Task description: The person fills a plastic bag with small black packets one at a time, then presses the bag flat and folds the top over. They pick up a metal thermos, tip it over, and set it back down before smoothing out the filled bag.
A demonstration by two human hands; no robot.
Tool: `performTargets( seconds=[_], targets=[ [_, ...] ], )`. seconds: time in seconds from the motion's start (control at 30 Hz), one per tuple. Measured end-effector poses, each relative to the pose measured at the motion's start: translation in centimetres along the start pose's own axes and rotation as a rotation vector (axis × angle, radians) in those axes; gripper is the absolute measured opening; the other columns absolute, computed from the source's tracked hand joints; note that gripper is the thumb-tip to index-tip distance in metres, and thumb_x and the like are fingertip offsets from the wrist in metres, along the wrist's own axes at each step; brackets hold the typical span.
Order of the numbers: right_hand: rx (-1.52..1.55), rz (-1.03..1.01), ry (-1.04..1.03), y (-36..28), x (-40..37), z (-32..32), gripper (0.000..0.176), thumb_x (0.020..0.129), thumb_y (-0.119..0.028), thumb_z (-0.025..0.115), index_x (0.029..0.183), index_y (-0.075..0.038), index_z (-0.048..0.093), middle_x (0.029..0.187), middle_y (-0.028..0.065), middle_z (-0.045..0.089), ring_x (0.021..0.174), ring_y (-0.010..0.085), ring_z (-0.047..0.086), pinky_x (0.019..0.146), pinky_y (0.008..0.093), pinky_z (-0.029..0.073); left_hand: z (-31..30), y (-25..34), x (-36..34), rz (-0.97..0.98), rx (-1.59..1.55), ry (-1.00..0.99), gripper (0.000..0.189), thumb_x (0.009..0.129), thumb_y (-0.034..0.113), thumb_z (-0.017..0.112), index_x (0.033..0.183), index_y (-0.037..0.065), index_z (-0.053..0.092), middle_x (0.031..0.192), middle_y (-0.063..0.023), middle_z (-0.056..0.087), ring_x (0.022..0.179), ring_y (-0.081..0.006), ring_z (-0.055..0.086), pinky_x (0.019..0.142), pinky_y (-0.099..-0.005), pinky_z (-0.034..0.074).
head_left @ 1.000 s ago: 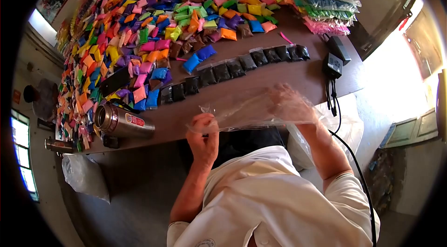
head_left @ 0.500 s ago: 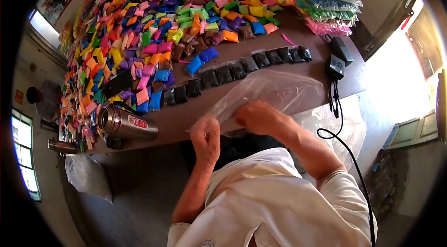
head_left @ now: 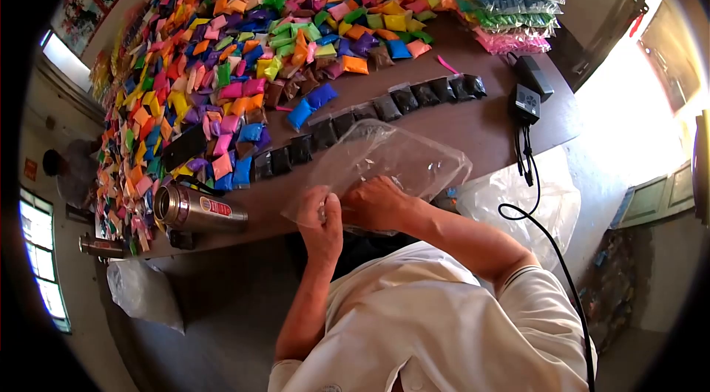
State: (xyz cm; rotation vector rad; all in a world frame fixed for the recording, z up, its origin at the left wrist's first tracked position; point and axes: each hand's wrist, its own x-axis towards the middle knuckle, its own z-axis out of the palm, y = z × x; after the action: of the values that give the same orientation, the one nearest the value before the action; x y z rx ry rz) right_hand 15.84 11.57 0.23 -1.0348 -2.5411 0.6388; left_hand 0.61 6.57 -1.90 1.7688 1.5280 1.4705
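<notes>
A large clear plastic bag [head_left: 421,151] is stretched between my hands above the table's near edge. My left hand [head_left: 322,228] pinches its left end, thumb up. Curled against the bag's near side is my right hand [head_left: 376,203], closed on the film, its fingertips partly hidden. Just beyond the bag, a curved row of small black packets [head_left: 385,108] lies on the brown table [head_left: 495,122], and the bag overlaps part of that row. Two blue packets [head_left: 299,114] rest behind the row.
A heap of small colourful packets [head_left: 244,44] covers the table's left and back. Filled bags [head_left: 514,4] are stacked at back right, near a black power adapter [head_left: 526,103] with a cable. A steel thermos [head_left: 200,208] lies at left; another clear bag [head_left: 536,192] hangs right.
The bag's far end has swung left and nearer, and it looks more opened out. My right hand has moved left and slightly down, closer to my left hand.
</notes>
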Motion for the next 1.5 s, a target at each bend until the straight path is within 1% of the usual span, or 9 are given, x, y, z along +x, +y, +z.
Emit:
performTargets(
  seconds=[0.07, 0.13, 0.53, 0.67, 0.87, 0.97, 1.17, 1.23, 1.5],
  targets=[
    [-0.005, 0.013, -0.05, -0.3, -0.1, -0.3, 0.028, 0.082, -0.035, 0.063, 0.085, -0.009, 0.071, 0.076, 0.0147, 0.067, 0.076, 0.0335, 0.066, 0.069, 0.0432, 0.051, 0.0, -0.6, -0.2, 0.026, 0.006, 0.015, 0.018, 0.092, 0.01, 0.057, 0.102, -0.004, 0.06, 0.1, -0.0166, 0.063, 0.091, -0.0288, 0.061, 0.083, -0.0364, 0.048],
    [0.012, -0.052, -0.007, -0.3, -0.4, -0.6, 0.028, 0.081, -0.032, 0.066, 0.095, -0.009, 0.07, 0.092, 0.0145, 0.067, 0.095, 0.0327, 0.064, 0.078, 0.0497, 0.048, 0.0, -1.0, -0.3, -0.029, -0.061, 0.022, 0.018, 0.097, 0.012, 0.053, 0.103, -0.003, 0.06, 0.1, -0.0079, 0.061, 0.09, -0.0147, 0.057, 0.081, -0.0277, 0.047],
    [-0.039, 0.072, -0.021, -1.0, -1.0, 0.9, 0.031, 0.086, -0.037, 0.062, 0.106, -0.014, 0.069, 0.121, 0.0132, 0.056, 0.123, 0.0365, 0.045, 0.091, 0.0628, 0.039, -0.3, 0.3, -0.1, -0.134, -0.101, -0.037, 0.024, 0.099, 0.018, 0.05, 0.096, -0.003, 0.062, 0.088, -0.0047, 0.061, 0.084, -0.011, 0.057, 0.076, -0.0257, 0.047],
    [-0.096, 0.148, -0.06, -2.4, -1.4, -0.5, 0.03, 0.087, -0.034, 0.062, 0.11, -0.016, 0.067, 0.115, 0.0135, 0.057, 0.118, 0.0345, 0.048, 0.088, 0.0582, 0.041, -1.0, 0.2, -0.3, -0.104, -0.041, -0.027, 0.022, 0.098, 0.017, 0.052, 0.103, -0.003, 0.061, 0.086, -0.0108, 0.063, 0.079, -0.0165, 0.061, 0.073, -0.0293, 0.049],
    [-0.079, 0.334, -0.062, -0.3, -2.5, -0.1, 0.029, 0.084, -0.029, 0.063, 0.106, -0.011, 0.068, 0.117, 0.0154, 0.058, 0.118, 0.035, 0.049, 0.088, 0.0566, 0.043, -1.4, 0.1, -0.7, -0.203, -0.179, 0.0, 0.023, 0.098, 0.016, 0.051, 0.097, -0.003, 0.063, 0.088, -0.004, 0.063, 0.082, -0.0108, 0.057, 0.076, -0.0262, 0.047],
    [-0.101, 0.253, 0.1, 0.1, -2.9, 0.6, 0.03, 0.081, -0.028, 0.064, 0.1, -0.005, 0.068, 0.115, 0.0165, 0.059, 0.11, 0.0356, 0.054, 0.087, 0.0526, 0.046, -1.2, 0.7, -0.8, -0.233, -0.171, -0.004, 0.022, 0.098, 0.016, 0.052, 0.094, -0.002, 0.063, 0.085, -0.0032, 0.062, 0.082, -0.0103, 0.057, 0.076, -0.0258, 0.047],
    [-0.09, 0.072, -0.191, -0.9, -0.5, 1.0, 0.027, 0.082, -0.027, 0.064, 0.094, -0.003, 0.067, 0.094, 0.0146, 0.066, 0.093, 0.0336, 0.06, 0.082, 0.0455, 0.049, -1.4, 0.3, -0.2, -0.17, -0.134, -0.007, 0.021, 0.098, 0.015, 0.051, 0.095, -0.003, 0.061, 0.087, -0.0032, 0.062, 0.081, -0.0107, 0.056, 0.075, -0.0246, 0.046],
    [-0.021, -0.148, 0.122, -1.1, 0.3, 1.8, 0.026, 0.082, -0.028, 0.062, 0.083, -0.003, 0.069, 0.084, 0.015, 0.068, 0.087, 0.0327, 0.066, 0.074, 0.0433, 0.053, -1.5, -0.1, -0.2, -0.128, -0.106, -0.046, 0.025, 0.097, 0.016, 0.054, 0.106, -0.005, 0.062, 0.095, -0.0106, 0.064, 0.089, -0.0165, 0.06, 0.079, -0.0306, 0.049],
    [0.098, -0.017, -0.034, -2.6, 0.6, 0.7, 0.026, 0.086, -0.03, 0.06, 0.087, -0.005, 0.067, 0.079, 0.0159, 0.066, 0.081, 0.0356, 0.064, 0.073, 0.0472, 0.05, -2.2, 0.5, 0.3, -0.114, -0.022, -0.019, 0.02, 0.097, 0.014, 0.052, 0.098, -0.004, 0.061, 0.09, -0.0118, 0.063, 0.081, -0.0179, 0.061, 0.074, -0.0302, 0.049]
  ],
)
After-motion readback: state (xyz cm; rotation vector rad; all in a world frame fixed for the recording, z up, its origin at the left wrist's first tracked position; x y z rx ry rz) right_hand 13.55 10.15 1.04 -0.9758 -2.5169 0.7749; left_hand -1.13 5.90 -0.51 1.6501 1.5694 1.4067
